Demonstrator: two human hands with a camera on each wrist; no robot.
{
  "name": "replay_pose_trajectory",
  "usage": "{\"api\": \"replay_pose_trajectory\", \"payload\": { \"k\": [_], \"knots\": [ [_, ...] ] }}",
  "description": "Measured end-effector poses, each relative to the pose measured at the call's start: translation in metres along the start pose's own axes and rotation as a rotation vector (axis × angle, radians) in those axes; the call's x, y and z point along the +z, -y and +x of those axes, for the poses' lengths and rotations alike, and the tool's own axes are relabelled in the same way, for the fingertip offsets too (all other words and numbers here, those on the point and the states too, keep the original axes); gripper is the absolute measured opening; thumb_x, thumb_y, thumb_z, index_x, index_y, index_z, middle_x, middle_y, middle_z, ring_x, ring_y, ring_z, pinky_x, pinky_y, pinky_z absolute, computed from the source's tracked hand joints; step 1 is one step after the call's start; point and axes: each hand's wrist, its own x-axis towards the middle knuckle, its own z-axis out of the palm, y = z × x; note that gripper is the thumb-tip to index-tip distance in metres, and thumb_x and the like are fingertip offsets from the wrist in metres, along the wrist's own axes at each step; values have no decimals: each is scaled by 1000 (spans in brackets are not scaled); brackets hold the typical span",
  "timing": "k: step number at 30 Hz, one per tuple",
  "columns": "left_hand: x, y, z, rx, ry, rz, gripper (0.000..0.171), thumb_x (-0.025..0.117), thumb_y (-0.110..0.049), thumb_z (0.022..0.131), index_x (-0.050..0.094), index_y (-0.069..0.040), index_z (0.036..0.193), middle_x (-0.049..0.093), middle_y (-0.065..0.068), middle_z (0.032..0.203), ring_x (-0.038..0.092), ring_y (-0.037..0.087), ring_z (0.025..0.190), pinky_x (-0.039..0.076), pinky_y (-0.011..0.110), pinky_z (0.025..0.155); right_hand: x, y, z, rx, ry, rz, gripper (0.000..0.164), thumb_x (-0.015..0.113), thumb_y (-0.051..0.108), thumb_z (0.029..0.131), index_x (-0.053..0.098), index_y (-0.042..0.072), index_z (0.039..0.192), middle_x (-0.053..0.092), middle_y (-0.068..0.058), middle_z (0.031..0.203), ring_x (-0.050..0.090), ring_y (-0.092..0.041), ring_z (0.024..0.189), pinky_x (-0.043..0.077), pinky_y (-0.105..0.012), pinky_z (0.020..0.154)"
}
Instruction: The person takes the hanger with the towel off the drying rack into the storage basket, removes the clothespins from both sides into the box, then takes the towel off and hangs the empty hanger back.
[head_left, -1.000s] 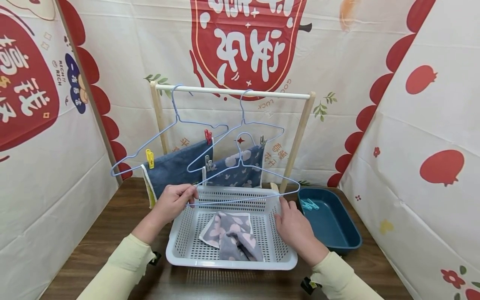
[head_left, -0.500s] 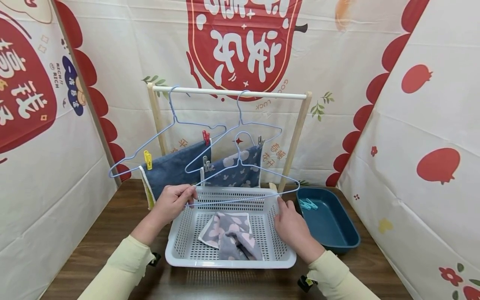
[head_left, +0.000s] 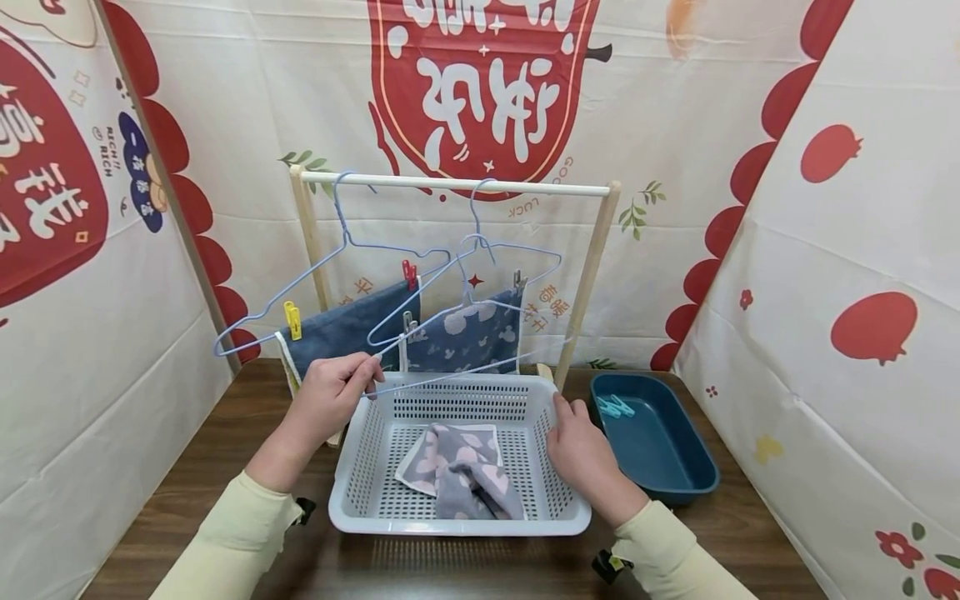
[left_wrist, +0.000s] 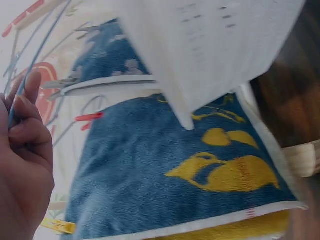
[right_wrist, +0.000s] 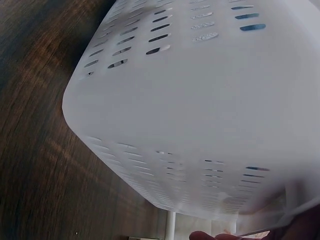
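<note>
My left hand (head_left: 333,396) pinches the left end of a light-blue wire clothes hanger (head_left: 420,327). This hanger is raised above the back of the white perforated basket (head_left: 348,500), tilted, its right end blurred and its hook near the second hanging hanger. In the left wrist view, the curled fingers of the left hand (left_wrist: 27,135) show round the blue wire. My right hand (head_left: 588,454) grips the basket's right rim near its back corner; only fingertips show low in the right wrist view. Inside the basket lies a crumpled grey-and-pink towel (head_left: 457,475).
A wooden rack with a white rod (head_left: 540,188) carries two blue hangers. A plain blue towel (head_left: 352,321) hangs by yellow and red clips, a patterned one (head_left: 465,337) by grey clips. A dark-blue tray (head_left: 660,450) at right holds turquoise clips (head_left: 615,407).
My left hand has risen slightly left, and the held hanger has swung up and left, away from my right hand. The right hand stays on the basket; the view shifts slightly.
</note>
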Motion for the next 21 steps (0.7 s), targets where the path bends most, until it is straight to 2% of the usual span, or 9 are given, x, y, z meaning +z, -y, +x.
{"api": "replay_pose_trajectory", "payload": {
  "k": [5, 10, 16, 21],
  "knots": [
    [-2, -13, 6, 6, -66, 47, 25, 65, -6, 112, 76, -10, 89, 66, -8, 73, 61, 10, 62, 44, 24, 50, -1, 1, -1, 7, 9, 5, 65, 60, 13, 109, 37, -1, 169, 54, -25, 133, 54, -20, 60, 51, -32, 53],
    [-7, -25, 15, 39, -132, 121, 23, 67, -7, 110, 76, -10, 90, 61, -7, 70, 53, 10, 60, 43, 21, 52, -2, 1, -1, 4, 11, -10, 65, 60, 13, 110, 37, -3, 168, 55, -26, 135, 55, -20, 60, 49, -33, 53],
    [-10, -38, 27, 43, -145, 145, 20, 68, -9, 110, 76, -10, 92, 56, -7, 67, 52, 11, 59, 44, 24, 52, 0, 1, 0, 5, 7, -10, 65, 61, 13, 110, 37, -2, 168, 55, -25, 133, 55, -19, 61, 50, -32, 53],
    [-7, -50, 43, 73, -140, 167, 20, 67, -12, 111, 76, -7, 94, 53, -5, 65, 49, 13, 57, 41, 28, 52, 0, 0, -1, -2, 1, -9, 65, 61, 13, 109, 38, -3, 168, 56, -26, 134, 56, -20, 64, 51, -33, 55]
  ]
}}
